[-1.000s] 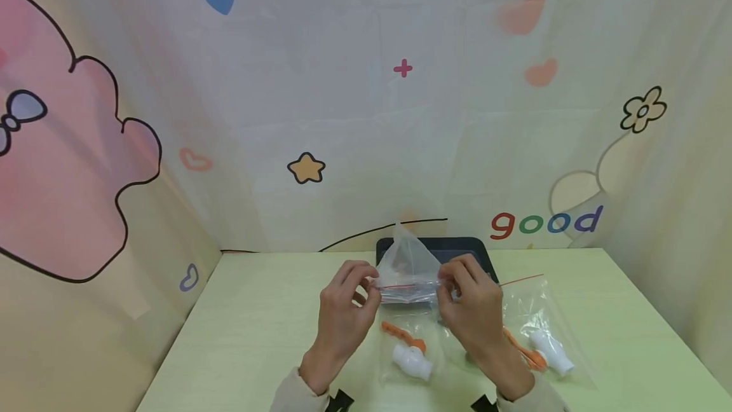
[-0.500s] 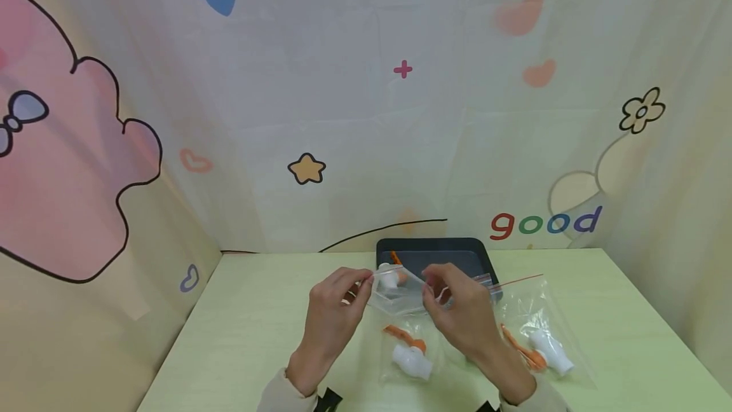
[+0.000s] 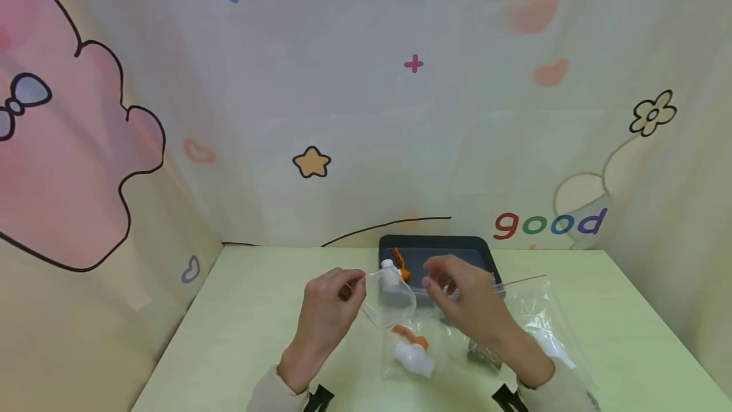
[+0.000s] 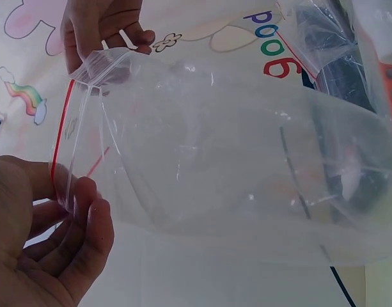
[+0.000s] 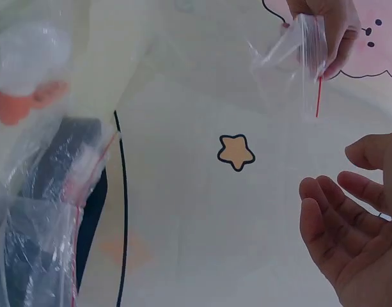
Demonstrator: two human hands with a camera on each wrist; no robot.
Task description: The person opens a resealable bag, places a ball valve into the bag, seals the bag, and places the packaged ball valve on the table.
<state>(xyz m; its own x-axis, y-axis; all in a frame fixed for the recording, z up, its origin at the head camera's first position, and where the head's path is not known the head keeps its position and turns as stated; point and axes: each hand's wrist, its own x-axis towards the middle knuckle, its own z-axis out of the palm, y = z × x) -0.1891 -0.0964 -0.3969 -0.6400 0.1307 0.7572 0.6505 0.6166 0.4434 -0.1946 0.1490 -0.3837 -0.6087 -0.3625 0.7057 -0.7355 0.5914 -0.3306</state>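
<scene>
My left hand [image 3: 330,304] pinches one corner of the mouth of a clear zip bag [image 3: 380,304], beside its red strip. The bag hangs between the hands with nothing visible inside and overlaps the front left of a dark tray [image 3: 471,252]. My right hand [image 3: 466,291] is held up to the right of the bag, thumb and fingers spread and loosely bent, holding nothing. The right wrist view shows a gap between that hand and the bag. An orange piece [image 3: 398,260] and a white plastic piece [image 3: 387,264] sit at the tray's left side.
In front of the tray lies another clear bag with an orange piece [image 3: 412,337] and a white bottle-shaped piece [image 3: 414,358]. A larger red-striped bag [image 3: 537,310] lies to the right, partly behind the right forearm. Near it is a dark bagged item [image 3: 485,355]. A printed curtain [image 3: 366,113] stands behind the table.
The right hand has let go of the bag's mouth and drawn slightly away. The bag swings down from the left hand, which has shifted left, exposing the pieces in the tray.
</scene>
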